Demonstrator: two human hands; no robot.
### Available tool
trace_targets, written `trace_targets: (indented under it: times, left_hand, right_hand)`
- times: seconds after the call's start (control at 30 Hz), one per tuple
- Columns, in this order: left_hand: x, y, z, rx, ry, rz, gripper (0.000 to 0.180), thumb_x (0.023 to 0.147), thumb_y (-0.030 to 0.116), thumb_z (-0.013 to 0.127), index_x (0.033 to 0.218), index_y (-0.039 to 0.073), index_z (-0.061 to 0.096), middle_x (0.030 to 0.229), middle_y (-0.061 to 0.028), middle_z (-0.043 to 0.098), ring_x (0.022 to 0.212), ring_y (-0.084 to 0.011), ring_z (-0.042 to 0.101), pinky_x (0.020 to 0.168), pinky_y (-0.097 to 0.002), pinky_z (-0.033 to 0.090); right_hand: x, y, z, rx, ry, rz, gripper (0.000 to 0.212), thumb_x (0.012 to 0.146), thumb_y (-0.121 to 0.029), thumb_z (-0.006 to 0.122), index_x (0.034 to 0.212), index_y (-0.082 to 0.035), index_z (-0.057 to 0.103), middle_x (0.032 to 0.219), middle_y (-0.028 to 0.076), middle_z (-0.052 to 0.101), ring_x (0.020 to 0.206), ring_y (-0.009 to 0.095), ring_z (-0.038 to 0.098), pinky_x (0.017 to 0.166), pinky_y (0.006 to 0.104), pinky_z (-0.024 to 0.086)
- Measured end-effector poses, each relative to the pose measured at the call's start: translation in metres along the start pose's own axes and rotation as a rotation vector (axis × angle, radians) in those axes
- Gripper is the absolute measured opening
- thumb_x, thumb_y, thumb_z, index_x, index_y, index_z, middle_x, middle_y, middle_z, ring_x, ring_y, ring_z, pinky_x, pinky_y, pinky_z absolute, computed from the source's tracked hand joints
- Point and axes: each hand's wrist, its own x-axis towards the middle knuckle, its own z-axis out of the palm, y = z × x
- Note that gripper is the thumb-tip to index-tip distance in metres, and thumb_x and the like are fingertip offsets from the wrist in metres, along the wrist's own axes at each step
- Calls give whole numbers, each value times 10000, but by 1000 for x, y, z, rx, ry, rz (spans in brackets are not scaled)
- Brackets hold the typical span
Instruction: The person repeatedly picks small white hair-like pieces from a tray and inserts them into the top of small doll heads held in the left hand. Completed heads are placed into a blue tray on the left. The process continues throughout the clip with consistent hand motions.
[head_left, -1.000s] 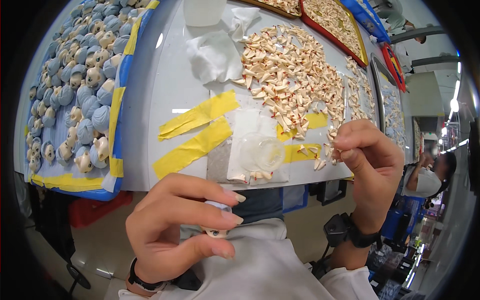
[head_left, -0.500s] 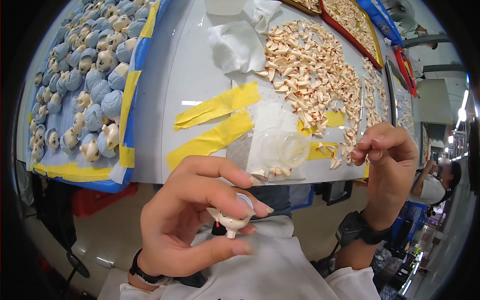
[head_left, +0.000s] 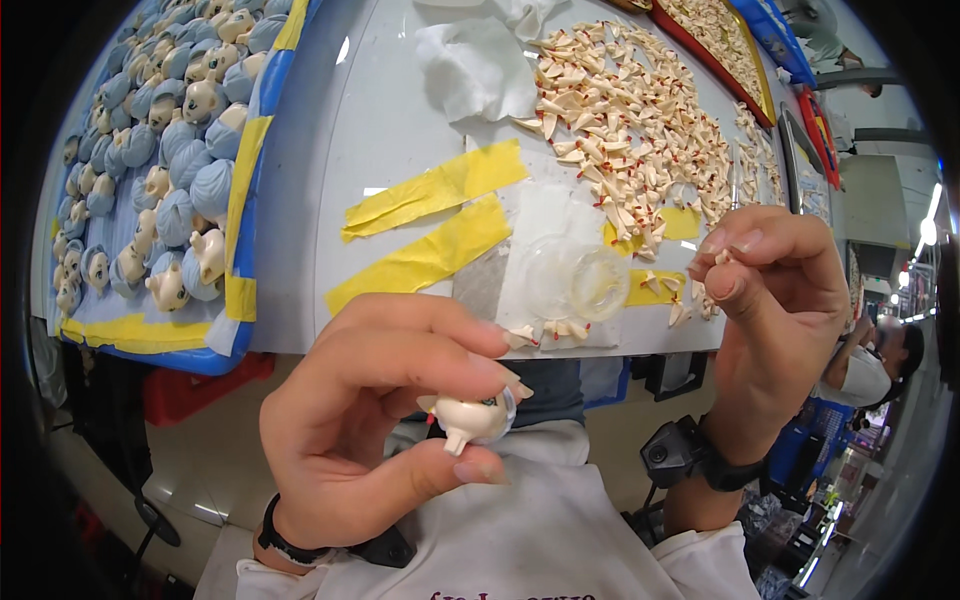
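Note:
In front of my chest, my left hand point(head_left: 350, 400) is closed round a small doll head point(head_left: 472, 418), gripped between thumb and fingers. The head is cream with pale blue hair, a short neck stub pointing down and a red-tipped pointed ear on its left side. Raised at the table's near right, my right hand point(head_left: 785, 285) pinches a small cream ear piece point(head_left: 722, 258), mostly covered by the fingertips. Beyond it spreads a pile of loose ear pieces point(head_left: 640, 130), cream and pointed with red tips. A few more lie by the round clear dish point(head_left: 598, 283).
A blue tray point(head_left: 262, 110) with many blue-haired doll heads stands at the left. Yellow tape strips point(head_left: 430, 250) and white cloth point(head_left: 475, 72) lie mid-table. A red tray point(head_left: 710, 55) of ear pieces is at the far right. Another person point(head_left: 870, 370) sits farther off at right.
My left hand has turned the doll head so its neck tilts down and leftward. My right hand has risen slightly, its thumb and finger now showing a small ear piece between them.

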Motion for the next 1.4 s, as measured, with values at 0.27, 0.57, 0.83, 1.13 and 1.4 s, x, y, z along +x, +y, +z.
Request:
trace_targets:
  times: [0.27,0.57,0.83,1.13,1.4]
  left_hand:
    - [0,0,-2,16,-19,14,423,681,137,760,973,-3,487,936,-160,513,730,-227,610,623,-285,520]
    - [1,0,-5,62,-77,25,441,668,129,767,981,-12,490,925,-179,536,725,-229,603,637,-306,521]
    - [8,-6,-13,239,-190,227,454,677,182,770,992,-4,501,925,-173,531,739,-228,606,607,-286,512]
    - [1,3,13,-82,34,-3,479,672,211,777,988,-7,490,959,-157,510,777,-213,579,651,-286,496]
    - [-1,4,5,182,-83,96,439,710,219,749,991,-38,531,881,-128,533,719,-157,547,636,-266,462]
  right_hand:
    - [1,3,7,-54,-80,-72,265,651,-31,742,795,-24,520,784,68,535,737,136,501,673,227,387]
    - [-2,4,17,-450,-121,-364,185,633,20,705,767,1,578,761,76,557,687,163,511,614,267,391]
    - [1,-13,21,-781,-157,-552,166,542,33,684,674,-8,591,658,63,569,645,206,525,589,283,398]
    - [-10,-15,20,-433,-210,-474,148,696,40,637,813,28,547,775,120,523,704,162,502,618,241,413]
    - [-30,-34,34,-495,-328,-376,129,684,9,648,777,-43,574,704,66,532,587,125,487,529,218,362]
